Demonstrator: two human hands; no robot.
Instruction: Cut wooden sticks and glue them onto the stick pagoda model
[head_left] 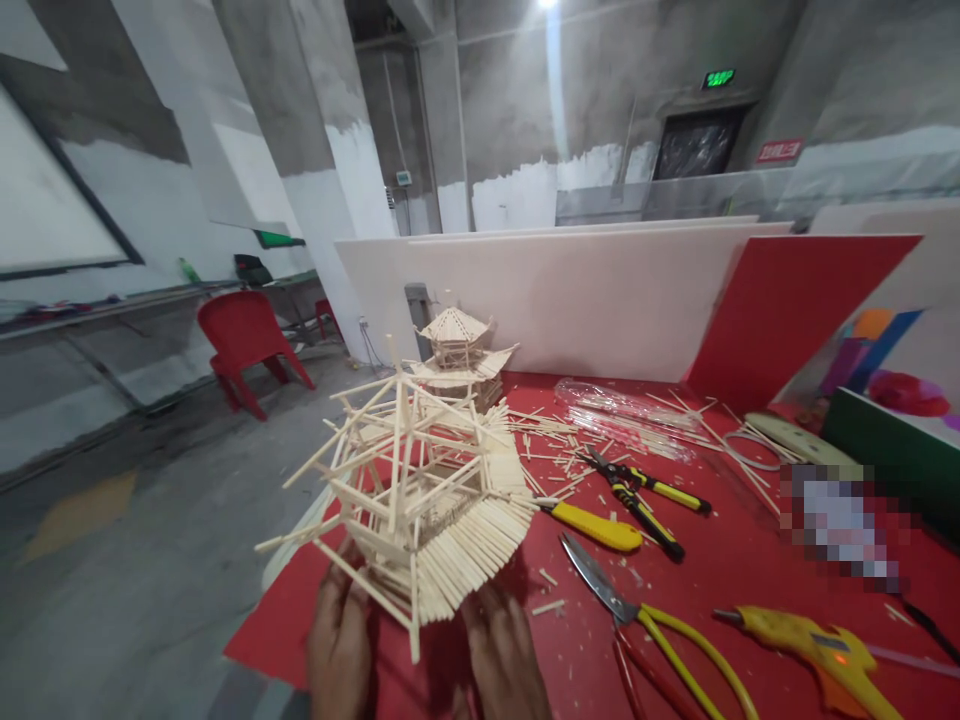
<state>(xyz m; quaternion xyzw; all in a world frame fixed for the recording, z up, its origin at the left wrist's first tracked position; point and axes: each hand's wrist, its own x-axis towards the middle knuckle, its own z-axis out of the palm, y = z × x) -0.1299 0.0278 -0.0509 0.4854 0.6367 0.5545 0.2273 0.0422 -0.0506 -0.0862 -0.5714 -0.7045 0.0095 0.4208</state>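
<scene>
A pavilion model built of thin wooden sticks (pixel 465 550) stands right in front of me, tilted in view. Bare beams show on its left side, and a skirt of closely laid sticks covers its front and right. My left hand (pixel 341 635) holds its lower left side, fingertips hidden behind the sticks. Under the front right eave, my right hand (pixel 501 640) grips the model, its fingers partly covered by the roof edge. Just behind is a second stick pavilion (pixel 454 345) with a finished-looking pointed roof.
On the red tabletop (pixel 570 660) lie a yellow utility knife (pixel 596 526), yellow-black pliers (pixel 637 495), scissors (pixel 637 610) with red and yellow handles, and a lit glue gun (pixel 814 645). Loose sticks (pixel 540 435) and a plastic bag of sticks (pixel 626 415) lie farther back. White boards (pixel 555 300) stand behind.
</scene>
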